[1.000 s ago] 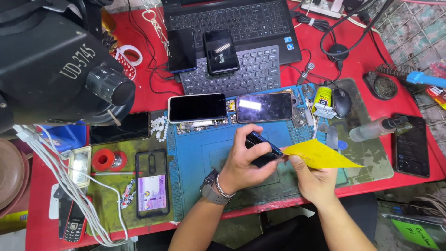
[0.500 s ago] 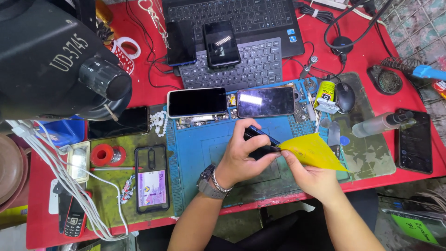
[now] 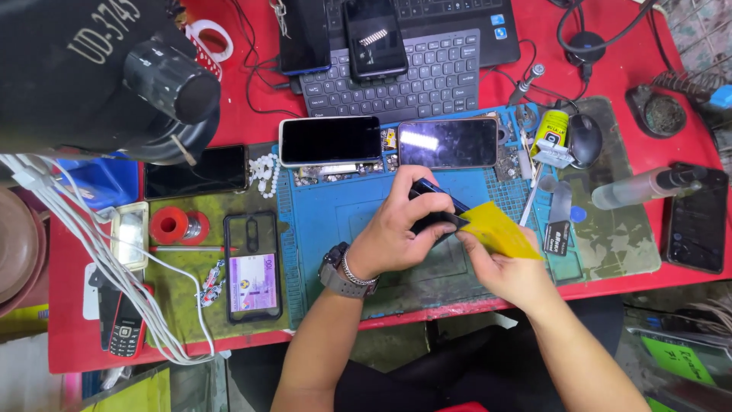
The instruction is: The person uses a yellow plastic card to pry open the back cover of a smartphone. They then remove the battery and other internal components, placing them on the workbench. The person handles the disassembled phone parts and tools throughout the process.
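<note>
Looking down from the head camera, I see my left hand (image 3: 400, 229) wrapped around a dark phone (image 3: 436, 210), its fingers closed over the top edge and thumb below, holding it tilted just above a blue work mat (image 3: 328, 221). My right hand (image 3: 503, 267) meets it from the right, fingers pinched shut on a yellow cloth (image 3: 499, 231) pressed against the phone's right end. A wristwatch (image 3: 341, 276) sits on my left wrist. The mat lies on a red surface (image 3: 625, 69). Along the mat's far edge lie two phones side by side, a white-framed phone (image 3: 329, 140) on the left and a black phone (image 3: 447, 143) on the right. Beyond them is a dark keyboard (image 3: 404, 76) with another phone (image 3: 374, 37) resting on it. Left of the mat, on a green mat (image 3: 183, 282), lie a clear phone case (image 3: 252, 267) holding a purple banknote and a red spool (image 3: 168, 225). A large black microscope head (image 3: 99, 69) fills the upper left corner. To the right sit a computer mouse (image 3: 585, 140) and a clear bottle (image 3: 644, 185) lying on its side.
</note>
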